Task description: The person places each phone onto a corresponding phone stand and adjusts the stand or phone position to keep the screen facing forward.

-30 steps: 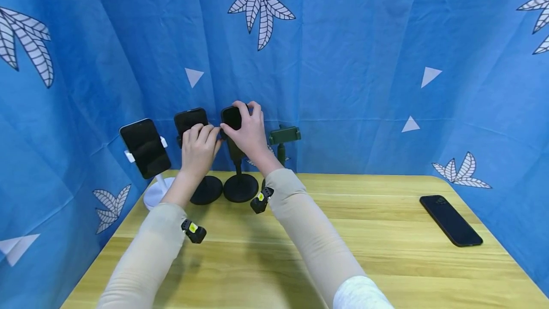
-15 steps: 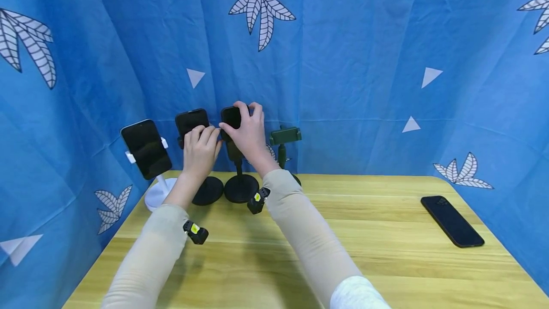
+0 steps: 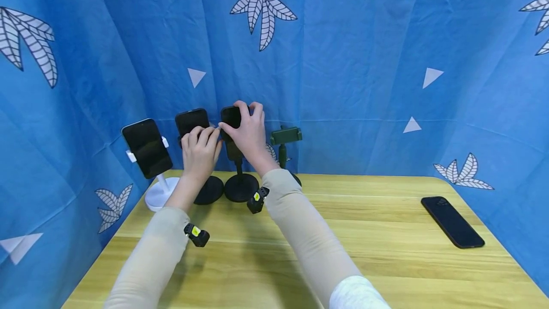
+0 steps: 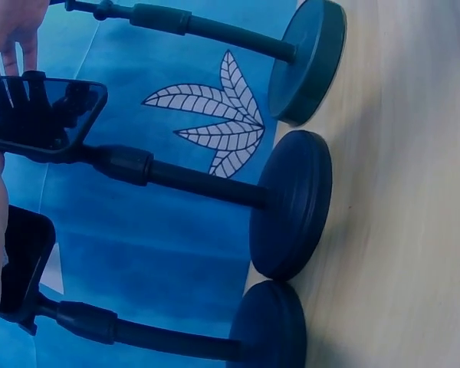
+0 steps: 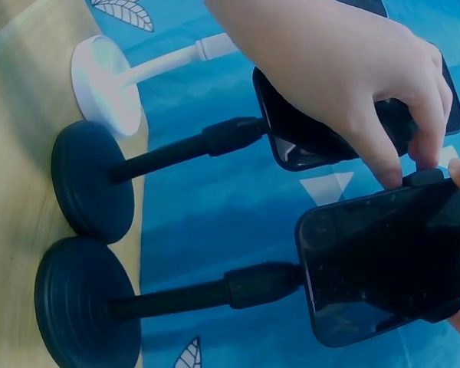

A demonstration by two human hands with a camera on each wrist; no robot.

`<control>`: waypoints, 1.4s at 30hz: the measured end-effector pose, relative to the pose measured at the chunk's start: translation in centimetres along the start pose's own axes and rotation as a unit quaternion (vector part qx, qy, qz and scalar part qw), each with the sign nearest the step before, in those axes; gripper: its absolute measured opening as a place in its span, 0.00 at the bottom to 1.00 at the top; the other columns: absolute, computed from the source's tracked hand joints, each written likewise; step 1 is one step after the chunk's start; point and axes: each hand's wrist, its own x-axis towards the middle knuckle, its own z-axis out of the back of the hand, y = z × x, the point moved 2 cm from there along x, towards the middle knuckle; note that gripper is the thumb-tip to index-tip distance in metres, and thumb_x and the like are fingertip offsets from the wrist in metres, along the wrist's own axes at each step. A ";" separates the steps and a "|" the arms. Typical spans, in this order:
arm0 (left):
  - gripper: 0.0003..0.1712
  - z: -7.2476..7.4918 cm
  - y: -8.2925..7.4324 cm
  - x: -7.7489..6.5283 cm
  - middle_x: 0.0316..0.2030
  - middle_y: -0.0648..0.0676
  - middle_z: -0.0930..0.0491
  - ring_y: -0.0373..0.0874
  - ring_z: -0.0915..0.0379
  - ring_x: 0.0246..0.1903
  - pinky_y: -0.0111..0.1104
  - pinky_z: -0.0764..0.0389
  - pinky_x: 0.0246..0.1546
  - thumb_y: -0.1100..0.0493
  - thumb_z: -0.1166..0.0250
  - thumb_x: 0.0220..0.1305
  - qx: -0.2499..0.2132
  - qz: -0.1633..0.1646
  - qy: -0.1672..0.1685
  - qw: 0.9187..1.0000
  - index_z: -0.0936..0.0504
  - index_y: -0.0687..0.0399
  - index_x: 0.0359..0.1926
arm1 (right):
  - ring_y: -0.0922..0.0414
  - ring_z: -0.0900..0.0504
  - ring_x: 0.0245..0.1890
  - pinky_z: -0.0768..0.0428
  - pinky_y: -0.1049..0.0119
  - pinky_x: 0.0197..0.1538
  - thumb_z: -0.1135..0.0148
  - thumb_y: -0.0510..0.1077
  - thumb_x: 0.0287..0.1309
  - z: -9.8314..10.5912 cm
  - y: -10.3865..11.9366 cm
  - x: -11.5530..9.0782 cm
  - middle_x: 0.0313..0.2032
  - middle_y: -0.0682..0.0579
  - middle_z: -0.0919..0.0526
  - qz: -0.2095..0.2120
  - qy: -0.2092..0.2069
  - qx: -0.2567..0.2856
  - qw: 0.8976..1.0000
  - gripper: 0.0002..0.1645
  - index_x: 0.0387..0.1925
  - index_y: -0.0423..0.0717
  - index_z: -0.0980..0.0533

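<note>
The right hand [image 3: 249,130] grips a phone [image 3: 231,117] by its opposite long edges, thumb on one side and fingers on the other, a spread that probably steadies it at the head of its black stand [image 3: 241,188]. The left hand [image 3: 199,149] comes in from the other side, thumb and finger pinching the clamp [image 5: 423,178] at the phone's edge, likely because that part must be controlled separately from the phone. The heavy-looking round base seems meant to carry the weight, standing on the bench [image 3: 351,232] just beside a second black stand [image 3: 209,190] with its own phone. Further left, a white stand [image 3: 158,197] holds a tilted phone; a green stand [image 3: 286,135] rises on the right, its holder bare. A loose phone [image 3: 452,221] lies flat, well apart.
</note>
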 end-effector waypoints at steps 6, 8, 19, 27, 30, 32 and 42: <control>0.17 0.0 -0.1 -0.5 0.46 0.60 0.20 0.57 0.32 0.49 0.50 0.34 0.46 0.57 0.33 0.63 -0.033 0.027 -0.014 0.999 0.17 0.58 0.52 | 0.48 0.32 0.50 0.20 0.60 0.49 0.31 0.62 0.52 0.2 0.3 0.1 0.55 0.42 0.36 -0.004 0.021 0.001 1.000 0.37 0.59 0.52 0.31; 0.17 0.1 -0.1 -0.6 0.46 0.60 0.20 0.58 0.32 0.49 0.51 0.34 0.47 0.57 0.33 0.63 -0.047 0.041 -0.014 0.998 0.17 0.59 0.51 | 0.48 0.32 0.51 0.19 0.60 0.48 0.31 0.62 0.52 0.3 0.4 0.1 0.55 0.42 0.36 -0.006 0.028 0.001 1.000 0.37 0.60 0.53 0.31; 0.15 0.9 -1.0 -0.9 0.48 0.61 0.21 0.59 0.35 0.52 0.55 0.36 0.51 0.56 0.32 0.62 -0.100 0.122 0.000 0.987 0.15 0.59 0.47 | 0.45 0.31 0.56 0.19 0.58 0.52 0.32 0.60 0.54 0.7 0.5 -0.2 0.59 0.40 0.37 -0.010 0.047 0.019 0.999 0.36 0.61 0.53 0.32; 0.17 1.1 -1.3 -1.0 0.50 0.60 0.21 0.59 0.35 0.53 0.55 0.36 0.52 0.54 0.33 0.63 -0.111 0.146 0.014 0.983 0.16 0.57 0.50 | 0.46 0.31 0.57 0.18 0.57 0.51 0.34 0.60 0.57 0.8 0.4 -0.2 0.60 0.41 0.37 0.000 0.044 0.018 0.999 0.35 0.63 0.55 0.32; 0.18 1.2 -1.5 -1.1 0.50 0.61 0.21 0.59 0.35 0.52 0.55 0.36 0.51 0.55 0.32 0.62 -0.110 0.150 0.022 0.982 0.16 0.57 0.51 | 0.47 0.31 0.56 0.16 0.58 0.48 0.35 0.60 0.58 0.9 0.3 -0.4 0.62 0.41 0.37 0.008 0.052 0.012 0.999 0.35 0.64 0.57 0.33; 0.19 1.3 -1.6 -1.2 0.50 0.61 0.21 0.59 0.35 0.52 0.55 0.35 0.51 0.55 0.31 0.61 -0.110 0.149 0.027 0.982 0.16 0.57 0.52 | 0.47 0.30 0.55 0.16 0.59 0.45 0.36 0.60 0.59 1.1 0.2 -0.6 0.62 0.42 0.37 0.013 0.058 0.005 0.998 0.35 0.65 0.58 0.34; 0.23 2.0 -2.2 -1.2 0.52 0.62 0.22 0.60 0.35 0.53 0.55 0.35 0.50 0.55 0.30 0.59 -0.123 0.146 0.067 0.979 0.18 0.57 0.55 | 0.47 0.30 0.57 0.17 0.58 0.47 0.38 0.60 0.61 2.3 0.0 -1.1 0.65 0.41 0.38 0.035 0.084 -0.021 0.996 0.38 0.69 0.56 0.36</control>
